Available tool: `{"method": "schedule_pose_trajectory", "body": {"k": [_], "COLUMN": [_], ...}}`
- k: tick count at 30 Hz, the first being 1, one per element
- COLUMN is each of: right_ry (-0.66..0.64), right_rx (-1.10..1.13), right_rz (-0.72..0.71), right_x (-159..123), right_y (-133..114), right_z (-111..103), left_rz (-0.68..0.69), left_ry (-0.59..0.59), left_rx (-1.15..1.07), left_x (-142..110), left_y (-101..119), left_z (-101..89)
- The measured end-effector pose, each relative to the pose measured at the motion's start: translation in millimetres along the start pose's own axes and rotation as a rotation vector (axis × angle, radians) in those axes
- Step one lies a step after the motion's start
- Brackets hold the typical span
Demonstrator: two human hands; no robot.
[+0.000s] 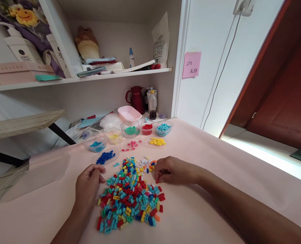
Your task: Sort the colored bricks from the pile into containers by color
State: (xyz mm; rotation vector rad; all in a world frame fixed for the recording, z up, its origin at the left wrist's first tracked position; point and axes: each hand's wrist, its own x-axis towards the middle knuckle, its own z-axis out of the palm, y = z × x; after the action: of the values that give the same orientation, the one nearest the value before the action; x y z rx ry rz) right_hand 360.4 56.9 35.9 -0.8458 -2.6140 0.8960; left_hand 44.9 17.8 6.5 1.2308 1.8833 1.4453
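A heap of small toy building bricks (132, 193) in many colours is spread over the pink tabletop. My left hand (88, 179) rests at the heap's left edge, fingers loosely curled, thumb and forefinger apart, with nothing visible between them. On the opposite side, my right hand (167, 169) is pinched closed at the heap's right edge; a bit of a red brick (157, 181) shows at its fingertips. White bricks (142, 164) lie just left of that hand. Dark blue bricks (106, 157) sit in a clear shallow container beyond my left hand.
Clear containers hold sorted bricks: yellow (157, 141), pink (132, 145), green (131, 130), red (147, 128) and light blue (163, 128). Behind them stand a pink basin (129, 113), a dark red jug (137, 100) and a bottle (152, 105). A transparent lid (38, 173) lies left.
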Motion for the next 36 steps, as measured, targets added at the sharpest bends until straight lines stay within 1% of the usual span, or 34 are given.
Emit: {"method": "schedule_pose_trajectory", "body": {"k": [4, 9, 13, 17, 21, 25, 28, 32, 36], "right_ry": [-0.046, -0.074, -0.011, 0.074, 0.093, 0.052, 0.037, 0.069, 0.118], "right_rx": [0.01, -0.048, -0.113, -0.13, -0.116, -0.09, -0.105, -0.16, -0.176], "right_rz": [-0.017, -0.031, -0.021, 0.056, 0.116, 0.082, 0.045, 0.045, 0.05], "right_x": [-3, -4, -2, 1, -1, -3, -2, 2, 4], "right_y": [-1, -8, -7, -2, 1, 1, 0, -2, -4], "right_z": [-4, -4, 2, 4, 0, -4, -2, 5, 11], "left_rz": [0.013, 0.029, 0.027, 0.013, 0.008, 0.006, 0.023, 0.025, 0.018], "left_ry": [-0.002, -0.012, -0.01, -0.007, -0.025, -0.02, -0.015, -0.022, -0.038], "left_rx": [0.009, 0.009, 0.013, 0.024, 0.019, 0.007, 0.014, 0.024, 0.029], "left_x": [-3, -4, -5, -5, -4, -5, -8, -9, -7], "left_y": [4, 6, 7, 7, 5, 7, 11, 12, 7], "left_z": [0.6, 1.1, 1.0, 1.0, 0.8, 1.2, 1.9, 2.6, 2.7]}}
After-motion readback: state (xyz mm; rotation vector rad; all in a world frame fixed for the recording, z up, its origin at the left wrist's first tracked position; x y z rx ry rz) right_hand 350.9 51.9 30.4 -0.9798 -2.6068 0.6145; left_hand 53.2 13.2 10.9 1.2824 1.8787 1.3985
